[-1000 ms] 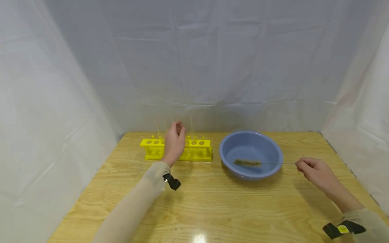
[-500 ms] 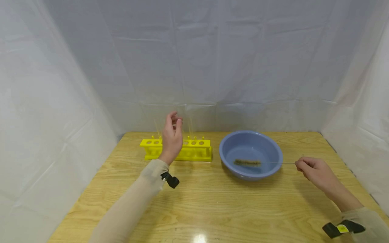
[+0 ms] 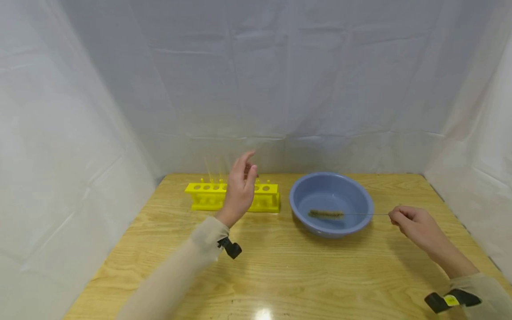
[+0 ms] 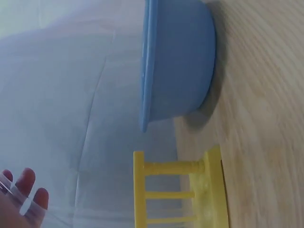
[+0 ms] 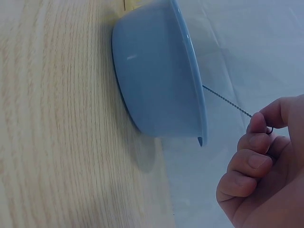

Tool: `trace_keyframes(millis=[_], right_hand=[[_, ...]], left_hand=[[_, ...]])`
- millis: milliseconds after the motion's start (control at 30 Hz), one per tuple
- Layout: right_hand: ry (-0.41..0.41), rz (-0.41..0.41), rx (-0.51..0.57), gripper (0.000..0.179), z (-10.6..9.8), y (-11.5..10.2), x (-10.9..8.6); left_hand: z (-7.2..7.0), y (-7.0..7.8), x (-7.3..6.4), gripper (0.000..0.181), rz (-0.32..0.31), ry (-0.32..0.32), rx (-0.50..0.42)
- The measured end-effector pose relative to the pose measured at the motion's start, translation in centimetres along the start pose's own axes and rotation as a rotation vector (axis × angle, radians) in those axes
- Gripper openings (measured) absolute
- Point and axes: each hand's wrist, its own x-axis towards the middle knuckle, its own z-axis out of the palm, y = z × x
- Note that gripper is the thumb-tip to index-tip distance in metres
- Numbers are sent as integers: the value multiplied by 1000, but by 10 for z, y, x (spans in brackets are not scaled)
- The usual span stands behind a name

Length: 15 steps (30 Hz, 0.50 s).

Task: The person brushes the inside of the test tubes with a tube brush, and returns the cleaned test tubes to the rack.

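Yellow near your left hand [image 3: 240, 190], finger grip impossible to tell, the rack [image 3: 208, 207] could tip if you snag its clear tubes [image 3: 208, 169], while your right hand [image 3: 418, 227] pinches the wire [image 5: 227, 100] of the brush [image 3: 326, 214] reaching into the basin [image 3: 340, 191].

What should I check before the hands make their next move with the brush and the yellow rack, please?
1. Right hand grips the brush: ok, finger and thumb pinch the end of its wire handle.
2. Bristles within the basin: ok, they lie inside its rim.
3. Basin upright on the table: ok.
4. Rack upright: ok, it stands left of the basin.
5. Left hand has a secure hold: cannot tell; something clear shows at its fingers.
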Motion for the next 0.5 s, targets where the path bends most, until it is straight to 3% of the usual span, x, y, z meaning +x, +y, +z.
trace_keyframes(millis=[300, 500], right_hand=[[5, 20, 7, 37, 0, -3, 0], [17, 11, 22, 37, 1, -4, 0]], left_hand=[[19, 8, -14, 35, 101, -120, 123], [29, 9, -22, 27, 92, -232, 277]])
